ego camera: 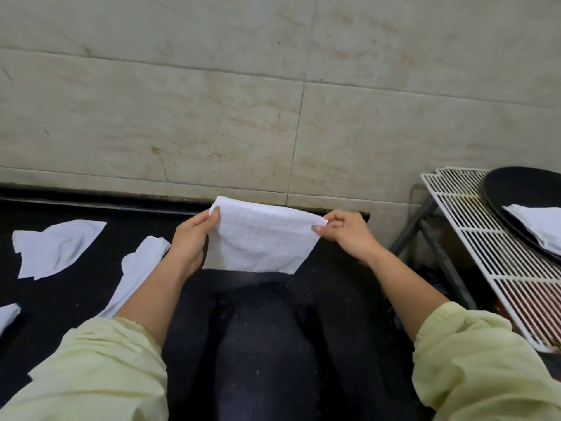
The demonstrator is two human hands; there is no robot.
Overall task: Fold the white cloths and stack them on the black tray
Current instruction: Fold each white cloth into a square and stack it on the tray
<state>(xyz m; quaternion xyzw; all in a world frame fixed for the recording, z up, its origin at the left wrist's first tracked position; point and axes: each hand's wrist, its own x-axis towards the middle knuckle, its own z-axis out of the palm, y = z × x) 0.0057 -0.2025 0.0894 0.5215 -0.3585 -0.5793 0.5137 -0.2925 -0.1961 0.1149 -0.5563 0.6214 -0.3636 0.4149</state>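
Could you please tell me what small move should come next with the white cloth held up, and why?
Probably bring the left hand and right hand together, halving the white waffle-textured cloth. Each hand pinches an upper corner and it hangs open between them, not yet compact like the folded white cloth lying on the round black tray.

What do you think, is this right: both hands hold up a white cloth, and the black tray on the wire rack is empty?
Not quite. The head view shows the black tray on the wire rack is not empty: a folded white cloth lies on it. The left hand and right hand do hold up a textured white cloth.
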